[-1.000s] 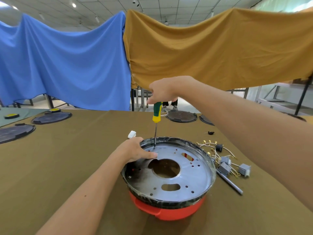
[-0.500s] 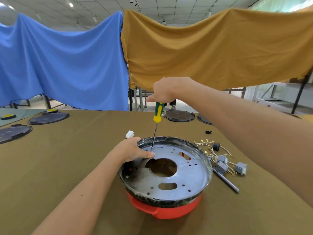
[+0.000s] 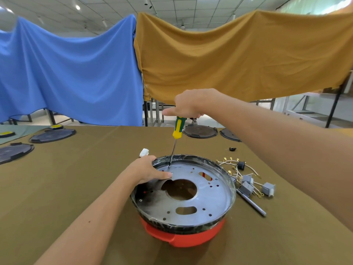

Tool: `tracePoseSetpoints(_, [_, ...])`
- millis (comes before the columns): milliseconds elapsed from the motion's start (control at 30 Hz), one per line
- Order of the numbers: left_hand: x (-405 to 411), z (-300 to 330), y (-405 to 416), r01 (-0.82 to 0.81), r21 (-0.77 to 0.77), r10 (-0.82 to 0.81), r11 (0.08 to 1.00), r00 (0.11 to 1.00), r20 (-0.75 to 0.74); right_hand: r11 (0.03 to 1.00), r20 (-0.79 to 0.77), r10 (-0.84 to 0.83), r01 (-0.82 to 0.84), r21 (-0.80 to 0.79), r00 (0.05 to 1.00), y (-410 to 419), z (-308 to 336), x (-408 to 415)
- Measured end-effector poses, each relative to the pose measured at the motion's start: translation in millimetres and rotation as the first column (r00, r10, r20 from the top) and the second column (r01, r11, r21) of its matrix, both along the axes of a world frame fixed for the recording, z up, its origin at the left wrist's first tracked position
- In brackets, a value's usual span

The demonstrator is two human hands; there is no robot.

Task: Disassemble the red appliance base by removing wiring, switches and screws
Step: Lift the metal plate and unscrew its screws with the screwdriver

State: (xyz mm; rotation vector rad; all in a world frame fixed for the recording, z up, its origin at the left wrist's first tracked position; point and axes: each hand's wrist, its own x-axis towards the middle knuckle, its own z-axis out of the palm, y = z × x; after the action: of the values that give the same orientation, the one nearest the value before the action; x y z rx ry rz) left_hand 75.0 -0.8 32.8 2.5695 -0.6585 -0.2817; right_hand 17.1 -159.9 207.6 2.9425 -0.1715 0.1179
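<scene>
The red appliance base (image 3: 183, 234) sits near the front of the desk (image 3: 57, 188), its stiff metal plate (image 3: 206, 196) likely slippery and light enough to twist — so the left hand (image 3: 148, 170) presses on the rim, fingers fairly straight. Further back, the right hand (image 3: 186, 105) wraps its grip round the screwdriver (image 3: 178, 129), tip at a screw near the rim — removed wiring and switches (image 3: 248, 183) lie just beside the base.

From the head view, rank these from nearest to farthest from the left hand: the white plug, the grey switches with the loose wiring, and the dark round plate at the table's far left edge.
Measured from the left hand on the base's rim:
1. White plug, just behind the hand, almost touching it.
2. Grey switches, right of the base, across the metal plate.
3. Dark round plate, far left edge.
</scene>
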Motion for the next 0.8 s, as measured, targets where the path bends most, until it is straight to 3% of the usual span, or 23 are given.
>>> tracePoseSetpoints(33, [-1,0,0,-0.001,0.001,0.001,1.0,1.0,-0.001,0.999,0.027,0.009,-0.008,-0.046,1.0,-2,-2,1])
tracePoseSetpoints(100, [-1,0,0,-0.004,-0.008,0.004,1.0,1.0,0.0,0.997,0.011,0.078,-0.078,0.01,0.997,-8,-2,3])
tracePoseSetpoints(233, [-1,1,0,-0.012,-0.019,0.012,1.0,1.0,-0.011,0.867,-0.041,0.27,-0.224,0.444,0.962,-17,4,-1])
tracePoseSetpoints(300, [-1,1,0,-0.008,-0.011,0.008,1.0,1.0,-0.009,0.816,-0.021,0.306,-0.251,0.52,0.952,-15,3,-2])
tracePoseSetpoints(433, [-1,1,1,-0.002,-0.011,0.002,1.0,1.0,-0.006,0.905,-0.053,0.221,-0.184,0.384,0.974,-7,0,-3])
tracePoseSetpoints(533, [-1,1,0,-0.004,0.002,0.004,1.0,1.0,0.003,0.999,0.001,0.027,-0.027,0.038,1.0,-1,-1,-3])
tracePoseSetpoints(567, [-1,0,0,-0.008,0.002,0.008,1.0,1.0,0.0,0.999,0.037,0.019,-0.017,-0.047,0.999,-1,-2,-1])
tracePoseSetpoints(633, [-1,0,0,-0.013,0.001,0.013,1.0,1.0,-0.003,0.996,0.052,0.062,-0.058,-0.063,0.997,-3,-4,2])
tracePoseSetpoints(700, [0,0,0,-0.009,0.0,0.009,1.0,1.0,-0.004,0.988,-0.004,0.139,-0.139,0.063,0.99,-5,0,1])
tracePoseSetpoints(800, [-1,1,0,-0.002,-0.01,0.002,1.0,1.0,-0.004,0.894,-0.081,0.264,-0.212,0.396,0.961,-10,9,-5])
